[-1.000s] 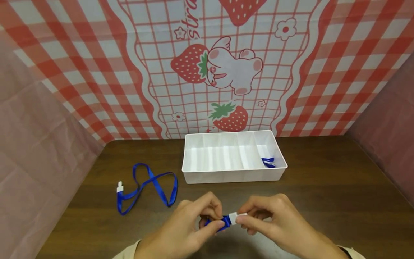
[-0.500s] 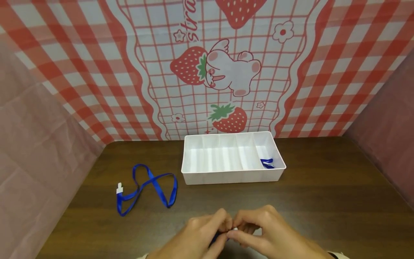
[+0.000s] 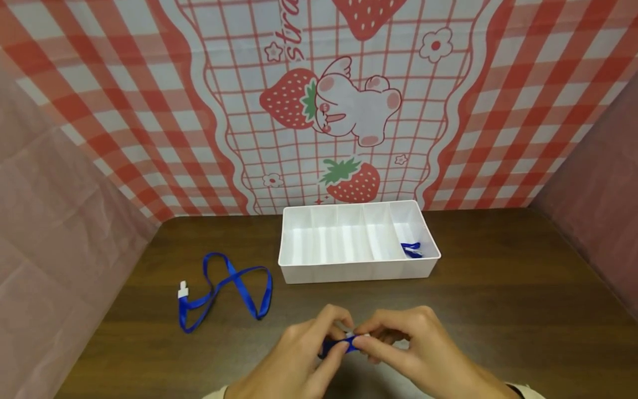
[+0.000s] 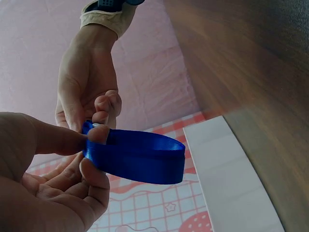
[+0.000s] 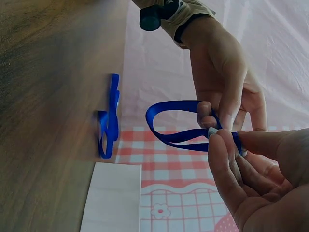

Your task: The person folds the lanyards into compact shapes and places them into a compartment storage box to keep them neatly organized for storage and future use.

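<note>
Low in the centre of the head view, my left hand (image 3: 306, 354) and right hand (image 3: 423, 349) meet fingertip to fingertip. Between them is a blue lanyard (image 3: 328, 347), gathered into a flat loop. My left thumb and fingers pinch the bundled strap, whose loop (image 4: 145, 166) sticks out in the left wrist view. The right thumb and fingers pinch its end by the white clip (image 5: 213, 131), mostly hidden by fingers. Left of the hands, a second blue lanyard (image 3: 243, 288) lies loosely spread on the table, its white clip (image 3: 183, 290) pointing away from me.
Beyond the hands stands a white divided box (image 3: 359, 272). A folded blue lanyard (image 3: 411, 251) lies in its rightmost compartment. A red checked strawberry cloth (image 3: 359, 105) hangs behind the brown table (image 3: 498, 288), with pink cloth (image 3: 65, 233) at the sides.
My hands have come together from slightly apart, dipped, then risen a little. The white clip, plainly visible before, is now mostly covered by strap and fingers. Box and loose lanyard stay put.
</note>
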### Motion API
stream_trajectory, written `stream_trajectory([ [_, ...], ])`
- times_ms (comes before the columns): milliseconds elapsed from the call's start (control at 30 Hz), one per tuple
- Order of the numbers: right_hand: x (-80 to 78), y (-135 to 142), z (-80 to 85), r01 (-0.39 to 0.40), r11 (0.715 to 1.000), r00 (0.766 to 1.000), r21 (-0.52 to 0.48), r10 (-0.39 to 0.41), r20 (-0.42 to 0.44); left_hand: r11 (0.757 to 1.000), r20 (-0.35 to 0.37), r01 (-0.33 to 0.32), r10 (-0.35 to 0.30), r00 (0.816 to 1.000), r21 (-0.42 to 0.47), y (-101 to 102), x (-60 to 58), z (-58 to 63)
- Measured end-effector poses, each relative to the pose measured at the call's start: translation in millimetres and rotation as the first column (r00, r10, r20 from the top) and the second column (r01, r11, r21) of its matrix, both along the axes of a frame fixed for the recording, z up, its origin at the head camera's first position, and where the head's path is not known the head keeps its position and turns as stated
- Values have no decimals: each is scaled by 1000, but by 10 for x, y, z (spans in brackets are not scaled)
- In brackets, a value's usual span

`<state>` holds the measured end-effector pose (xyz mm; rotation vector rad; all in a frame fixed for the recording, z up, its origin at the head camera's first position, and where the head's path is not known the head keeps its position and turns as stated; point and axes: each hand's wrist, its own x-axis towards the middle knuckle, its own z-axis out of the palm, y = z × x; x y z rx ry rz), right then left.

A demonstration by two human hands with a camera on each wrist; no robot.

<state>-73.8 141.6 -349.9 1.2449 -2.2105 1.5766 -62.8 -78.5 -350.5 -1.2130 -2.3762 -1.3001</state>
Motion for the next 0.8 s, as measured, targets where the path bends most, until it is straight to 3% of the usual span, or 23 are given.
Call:
stream_trajectory([
  [133,4,-17,-24,6,1000,999,15,-7,47,1000,36,1,-1,999,3,-6,6,-4],
  [367,25,-53,-61,40,997,999,60,-41,4,999,-42,-40,40,998,9,39,14,-58],
  [500,32,-44,-33,54,997,999,48,-54,8,997,-45,-76,76,996,-3,37,14,-56],
  [800,8,73,103,115,992,987,53,-120,105,988,-32,-100,97,995,-115,-37,-1,33],
])
